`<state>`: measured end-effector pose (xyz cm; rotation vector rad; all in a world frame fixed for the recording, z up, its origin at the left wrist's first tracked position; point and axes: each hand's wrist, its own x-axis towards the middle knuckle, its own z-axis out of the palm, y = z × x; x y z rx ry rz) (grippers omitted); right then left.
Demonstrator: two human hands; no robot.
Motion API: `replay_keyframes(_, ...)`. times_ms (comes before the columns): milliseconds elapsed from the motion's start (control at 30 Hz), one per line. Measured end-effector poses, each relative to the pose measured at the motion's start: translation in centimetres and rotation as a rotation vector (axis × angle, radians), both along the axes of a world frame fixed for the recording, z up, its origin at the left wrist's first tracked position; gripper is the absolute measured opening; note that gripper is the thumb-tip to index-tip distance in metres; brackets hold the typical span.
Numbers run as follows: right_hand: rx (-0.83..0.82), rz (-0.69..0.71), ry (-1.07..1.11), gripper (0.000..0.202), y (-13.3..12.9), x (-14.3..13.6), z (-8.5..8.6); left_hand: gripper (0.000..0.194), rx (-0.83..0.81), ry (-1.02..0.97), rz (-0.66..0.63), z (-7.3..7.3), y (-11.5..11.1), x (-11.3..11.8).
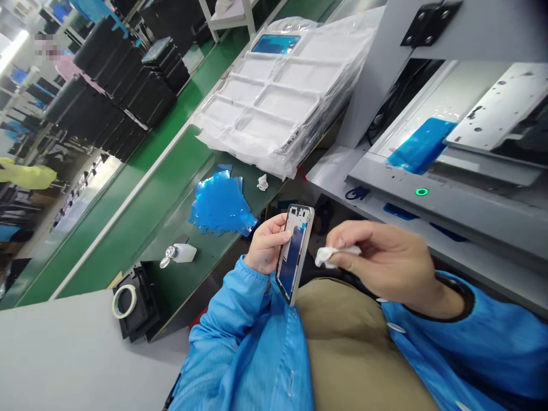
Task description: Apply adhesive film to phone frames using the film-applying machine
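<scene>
My left hand (268, 244) grips a phone frame (294, 254) by its left edge, the thumb lying over its inner face. The frame is tilted upright and has a dark blue film area and a light rim. To the right of it, my right hand (381, 257) pinches a crumpled white wipe (336, 254) between thumb and fingers, apart from the frame. A pile of blue film sheets (222, 202) lies on the green bench beyond my left hand, and a wad of white tissue (262, 182) sits near it.
A white compartment tray (274, 85) wrapped in plastic holds one blue-covered piece. At right stands a grey machine (385, 185) with a lit green button and a blue sheet (422, 145) inside. A white bottle (182, 253) and a tape roll (124, 301) on black trays are at left.
</scene>
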<state>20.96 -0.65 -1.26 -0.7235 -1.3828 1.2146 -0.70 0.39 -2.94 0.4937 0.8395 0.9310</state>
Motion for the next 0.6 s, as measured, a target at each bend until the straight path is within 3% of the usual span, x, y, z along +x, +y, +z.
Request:
replay_keyframes(100, 0.223, 0.063, -0.091, 0.015, -1.2, -0.5, 0.7, 0.061, -0.006, 0.009, 0.012, 0.0, 0.0, 0.1)
replay_keyframes(200, 0.367, -0.017, -0.192, 0.016, -1.6, -1.1, 0.8, 0.062, -0.003, 0.035, 0.005, 0.1, -0.2, 0.2)
replay_keyframes(400, 0.327, -0.253, -0.311, 0.015, 0.6, -0.6, 0.6, 0.066, 0.042, 0.1, -0.053, 0.2, -0.8, 0.1)
replay_keyframes(600, 0.255, -0.352, -0.302, 0.014, 2.0, -0.6, 0.3, 0.072, 0.015, 0.147, -0.025, 0.2, -1.1, -0.2)
